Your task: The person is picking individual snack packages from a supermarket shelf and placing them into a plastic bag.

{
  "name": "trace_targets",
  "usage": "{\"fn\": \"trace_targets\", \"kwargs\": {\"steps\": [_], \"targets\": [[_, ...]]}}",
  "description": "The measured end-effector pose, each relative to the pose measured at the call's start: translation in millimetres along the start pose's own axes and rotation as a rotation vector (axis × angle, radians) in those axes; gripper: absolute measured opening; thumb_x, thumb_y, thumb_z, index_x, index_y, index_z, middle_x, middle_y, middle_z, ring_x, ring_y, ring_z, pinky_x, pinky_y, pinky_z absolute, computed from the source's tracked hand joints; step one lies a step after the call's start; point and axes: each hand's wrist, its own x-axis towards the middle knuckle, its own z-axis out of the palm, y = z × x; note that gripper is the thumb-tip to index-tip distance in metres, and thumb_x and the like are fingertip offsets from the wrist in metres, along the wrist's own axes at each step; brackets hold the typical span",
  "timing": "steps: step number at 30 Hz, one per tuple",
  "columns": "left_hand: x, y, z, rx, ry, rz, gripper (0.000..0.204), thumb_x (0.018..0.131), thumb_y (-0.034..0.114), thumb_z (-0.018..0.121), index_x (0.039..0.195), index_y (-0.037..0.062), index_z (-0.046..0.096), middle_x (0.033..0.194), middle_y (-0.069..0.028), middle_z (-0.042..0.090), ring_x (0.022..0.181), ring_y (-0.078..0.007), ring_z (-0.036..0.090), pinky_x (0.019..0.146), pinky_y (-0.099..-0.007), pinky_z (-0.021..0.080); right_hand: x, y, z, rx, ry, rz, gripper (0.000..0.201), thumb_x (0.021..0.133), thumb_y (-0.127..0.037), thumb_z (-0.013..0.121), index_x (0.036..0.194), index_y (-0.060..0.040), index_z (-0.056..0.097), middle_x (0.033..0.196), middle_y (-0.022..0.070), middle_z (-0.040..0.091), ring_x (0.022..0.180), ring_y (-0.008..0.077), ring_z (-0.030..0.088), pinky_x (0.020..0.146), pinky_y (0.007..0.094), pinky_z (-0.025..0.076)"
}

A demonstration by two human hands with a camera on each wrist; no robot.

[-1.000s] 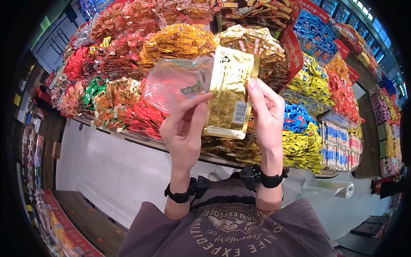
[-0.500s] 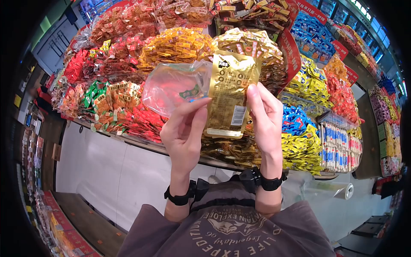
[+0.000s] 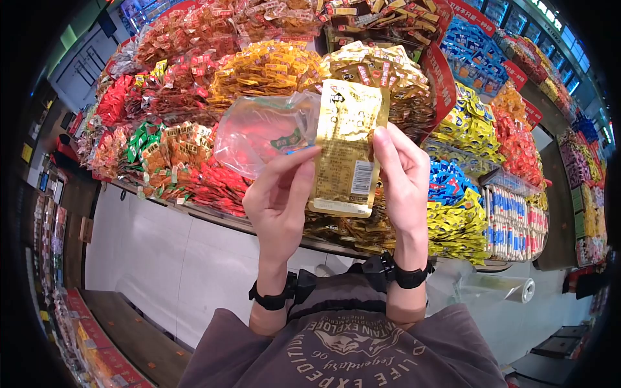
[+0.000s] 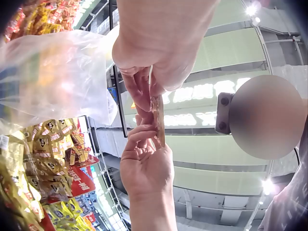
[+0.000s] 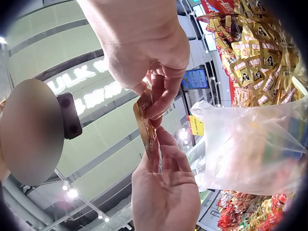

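A gold foil snack packet [image 3: 346, 152] with printed text and a barcode stands upright between both hands in the head view. My left hand [image 3: 277, 204] pinches its left edge between thumb and fingers. On the opposite edge, my right hand [image 3: 402, 178] grips it with the thumb on the printed face. Beyond the left hand is a clear plastic bag [image 3: 259, 129] with a green mark, partly covered by the fingers. Both wrist views show the packet [image 4: 160, 120] nearly edge-on. How the bag is held is hidden.
A display of heaped packaged snacks spreads ahead, with orange packets [image 3: 265, 71], red packets [image 3: 223, 184] and yellow packets [image 3: 453, 226]. Red sign boards [image 3: 440, 84] divide the heaps. A roll of clear bags [image 3: 511, 286] sits at the right, below the counter edge.
The packet tilts back and forth, its glare fading and then returning on the upper half. It sits slightly lower than before. Both hands keep their hold.
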Motion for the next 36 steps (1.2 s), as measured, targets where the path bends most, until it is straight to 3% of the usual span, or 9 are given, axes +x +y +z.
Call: {"fn": "trace_targets", "kwargs": {"steps": [5, 7, 10, 15, 18, 20, 22, 25, 36], "targets": [[2.8, 1.4, -0.6, 0.079, -0.033, 0.013, 0.026, 0.087, 0.01, 0.068, 0.111, 0.0011, 0.066, 0.101, -0.0056, 0.062, 0.08, -0.0075, 0.057, 0.067, -0.0189, 0.046, 2.8, -0.4, 1.9, 0.029, 0.027, 0.02, 0.031, 0.1, -0.014, 0.05, 0.126, 0.0034, 0.052, 0.093, 0.0013, 0.066, 0.073, -0.0026, 0.049, 0.059, 0.0158, 0.037], [7.4, 9.6, 1.6, 0.394, -0.144, 0.29, 0.054, 0.072, 0.025, 0.082, 0.118, 0.0027, 0.063, 0.119, -0.0122, 0.057, 0.095, -0.0196, 0.06, 0.077, -0.0283, 0.051, 2.5, 2.1, -2.3, 0.015, -0.005, 0.034, 0.033, 0.099, -0.014, 0.051, 0.128, 0.0025, 0.05, 0.095, 0.0033, 0.067, 0.076, -0.0019, 0.052, 0.061, 0.0163, 0.039], [5.7, 7.4, 5.2, 0.527, -0.177, 0.371, 0.077, 0.059, 0.033, 0.088, 0.124, 0.0043, 0.059, 0.127, -0.015, 0.053, 0.109, -0.0293, 0.056, 0.085, -0.0378, 0.051, 2.2, 3.0, 0.8, -0.065, -0.025, 0.057, 0.038, 0.099, -0.017, 0.051, 0.133, -0.0002, 0.044, 0.096, 0.0051, 0.067, 0.079, 0.0002, 0.055, 0.063, 0.0167, 0.041], [6.5, 7.0, 2.4, 0.613, -0.228, 0.398, 0.078, 0.062, 0.029, 0.085, 0.128, 0.0015, 0.055, 0.127, -0.0187, 0.054, 0.109, -0.0292, 0.057, 0.088, -0.0403, 0.049, -0.2, 2.1, -4.6, -0.099, -0.134, -0.01, 0.043, 0.101, -0.018, 0.048, 0.139, -0.0028, 0.036, 0.084, 0.0009, 0.063, 0.074, 0.0037, 0.056, 0.059, 0.0177, 0.044], [4.3, 7.0, 4.0, 0.46, -0.232, 0.353, 0.067, 0.071, 0.019, 0.076, 0.13, -0.0016, 0.052, 0.12, -0.0204, 0.059, 0.102, -0.0287, 0.061, 0.088, -0.039, 0.048, 1.3, -2.8, 4.3, 0.011, -0.118, 0.079, 0.041, 0.101, -0.017, 0.046, 0.138, -0.0026, 0.036, 0.082, 0.0012, 0.061, 0.072, 0.006, 0.059, 0.059, 0.0215, 0.05], [-2.1, 6.3, 5.0, 0.197, -0.221, 0.057, 0.055, 0.08, 0.013, 0.061, 0.131, -0.0043, 0.05, 0.11, -0.0211, 0.063, 0.093, -0.0282, 0.065, 0.086, -0.0374, 0.049, 1.4, -0.5, 7.0, 0.055, -0.145, 0.069, 0.042, 0.098, -0.01, 0.052, 0.137, -0.0021, 0.038, 0.08, 0.002, 0.062, 0.067, 0.0066, 0.06, 0.056, 0.0228, 0.051], [-4.1, 9.7, 1.6, 0.193, -0.246, 0.047, 0.045, 0.091, 0.017, 0.044, 0.129, -0.0071, 0.049, 0.104, -0.0188, 0.065, 0.088, -0.0242, 0.065, 0.084, -0.0349, 0.049, 1.9, 1.2, 11.8, 0.017, -0.138, 0.086, 0.048, 0.091, -0.002, 0.06, 0.135, -0.0017, 0.04, 0.077, 0.0022, 0.062, 0.06, 0.0047, 0.058, 0.051, 0.0195, 0.048], [-6.9, 3.3, -0.8, -0.391, -0.237, -0.268, 0.048, 0.102, 0.032, 0.027, 0.12, -0.0036, 0.053, 0.112, -0.013, 0.063, 0.103, -0.0199, 0.061, 0.093, -0.0347, 0.045, 1.5, -7.2, 15.7, -0.069, -0.048, 0.11, 0.053, 0.082, 0.003, 0.069, 0.129, -0.001, 0.045, 0.069, -0.0001, 0.061, 0.051, 0.0018, 0.054, 0.043, 0.0173, 0.044], [-5.6, -2.2, -5.2, -0.433, -0.176, -0.409, 0.051, 0.102, 0.035, 0.027, 0.118, -0.0057, 0.052, 0.101, -0.0171, 0.065, 0.081, -0.0243, 0.068, 0.073, -0.0375, 0.056, 0.3, -5.1, 14.9, -0.094, 0.015, 0.092, 0.049, 0.081, 0.002, 0.07, 0.124, -0.0008, 0.048, 0.064, -0.0042, 0.056, 0.049, -0.0019, 0.05, 0.038, 0.0149, 0.035]]}}
